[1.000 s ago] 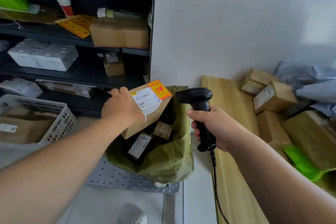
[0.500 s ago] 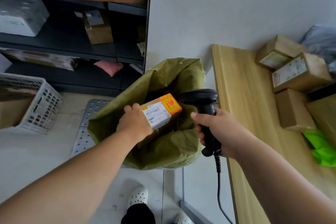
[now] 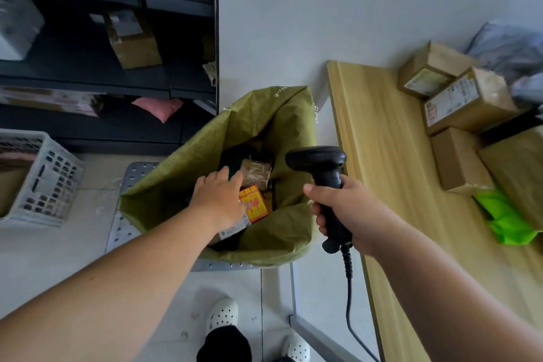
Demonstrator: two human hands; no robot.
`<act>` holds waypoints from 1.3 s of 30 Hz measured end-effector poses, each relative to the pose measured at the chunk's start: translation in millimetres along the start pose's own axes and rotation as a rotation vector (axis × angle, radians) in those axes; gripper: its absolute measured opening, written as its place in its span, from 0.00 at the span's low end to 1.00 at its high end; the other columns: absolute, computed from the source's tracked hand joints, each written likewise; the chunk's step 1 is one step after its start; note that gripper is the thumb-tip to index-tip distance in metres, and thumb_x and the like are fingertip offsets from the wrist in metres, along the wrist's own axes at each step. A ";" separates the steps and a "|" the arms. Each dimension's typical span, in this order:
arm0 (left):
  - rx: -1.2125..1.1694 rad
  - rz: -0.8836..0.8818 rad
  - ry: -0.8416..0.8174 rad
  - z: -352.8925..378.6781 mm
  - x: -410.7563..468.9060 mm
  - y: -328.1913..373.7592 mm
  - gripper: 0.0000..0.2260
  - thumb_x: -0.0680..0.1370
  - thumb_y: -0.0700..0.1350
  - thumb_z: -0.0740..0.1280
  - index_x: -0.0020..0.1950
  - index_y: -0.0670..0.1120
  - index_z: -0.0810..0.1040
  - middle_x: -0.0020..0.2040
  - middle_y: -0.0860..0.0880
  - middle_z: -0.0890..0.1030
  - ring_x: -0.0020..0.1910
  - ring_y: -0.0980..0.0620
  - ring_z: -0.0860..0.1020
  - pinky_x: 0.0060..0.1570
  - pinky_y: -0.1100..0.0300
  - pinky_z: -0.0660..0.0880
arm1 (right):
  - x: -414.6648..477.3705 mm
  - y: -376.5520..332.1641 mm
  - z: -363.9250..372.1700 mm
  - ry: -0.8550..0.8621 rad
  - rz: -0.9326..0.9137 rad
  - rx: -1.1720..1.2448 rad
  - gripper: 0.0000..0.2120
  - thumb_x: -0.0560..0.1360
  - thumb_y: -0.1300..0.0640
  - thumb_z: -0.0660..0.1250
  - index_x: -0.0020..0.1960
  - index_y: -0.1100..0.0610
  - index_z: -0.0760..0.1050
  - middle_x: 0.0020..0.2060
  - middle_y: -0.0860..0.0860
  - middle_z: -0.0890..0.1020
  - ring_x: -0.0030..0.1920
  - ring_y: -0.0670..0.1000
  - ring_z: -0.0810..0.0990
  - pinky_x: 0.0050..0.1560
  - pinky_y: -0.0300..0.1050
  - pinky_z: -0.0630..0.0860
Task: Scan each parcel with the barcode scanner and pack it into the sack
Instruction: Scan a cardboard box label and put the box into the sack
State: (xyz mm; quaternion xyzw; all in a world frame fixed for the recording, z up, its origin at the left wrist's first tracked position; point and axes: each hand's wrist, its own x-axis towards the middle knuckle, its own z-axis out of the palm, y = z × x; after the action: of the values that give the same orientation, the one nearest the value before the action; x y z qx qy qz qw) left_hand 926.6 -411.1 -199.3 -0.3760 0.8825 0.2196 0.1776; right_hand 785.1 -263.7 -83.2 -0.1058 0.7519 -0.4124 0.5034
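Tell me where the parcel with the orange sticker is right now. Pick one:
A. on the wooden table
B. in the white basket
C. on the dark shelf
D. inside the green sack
D: the parcel lies down inside the open mouth of the sack, partly covered by the left hand.

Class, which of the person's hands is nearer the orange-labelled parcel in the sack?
Left. The left hand is over the parcel inside the sack; the right hand holds the scanner off to its right.
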 end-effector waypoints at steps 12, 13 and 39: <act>-0.090 0.339 0.265 -89.6 -18.4 102.2 0.31 0.77 0.58 0.63 0.76 0.47 0.60 0.75 0.48 0.64 0.73 0.48 0.62 0.71 0.51 0.61 | -71.5 -11.1 -77.4 0.162 -0.073 0.046 0.08 0.77 0.59 0.70 0.49 0.61 0.73 0.31 0.54 0.75 0.27 0.50 0.72 0.30 0.44 0.73; -0.085 0.360 0.273 -96.7 -20.0 118.8 0.30 0.78 0.57 0.64 0.76 0.47 0.61 0.74 0.48 0.65 0.73 0.48 0.63 0.71 0.52 0.62 | -78.8 -10.4 -91.3 0.192 -0.079 0.055 0.08 0.77 0.59 0.71 0.50 0.61 0.74 0.31 0.54 0.76 0.27 0.50 0.73 0.30 0.44 0.73; -0.215 0.571 0.222 -81.0 9.0 581.3 0.35 0.77 0.59 0.65 0.78 0.46 0.56 0.76 0.46 0.62 0.73 0.46 0.63 0.69 0.53 0.63 | -122.7 89.3 -475.4 0.711 -0.312 0.346 0.08 0.77 0.59 0.70 0.49 0.61 0.73 0.33 0.55 0.76 0.30 0.51 0.76 0.36 0.48 0.76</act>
State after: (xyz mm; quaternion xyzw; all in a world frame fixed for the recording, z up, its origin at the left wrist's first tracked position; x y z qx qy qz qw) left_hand 477.5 -97.6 12.2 -0.1516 0.9380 0.3103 -0.0293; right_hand 464.4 107.9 6.8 0.0167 0.7732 -0.6147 0.1547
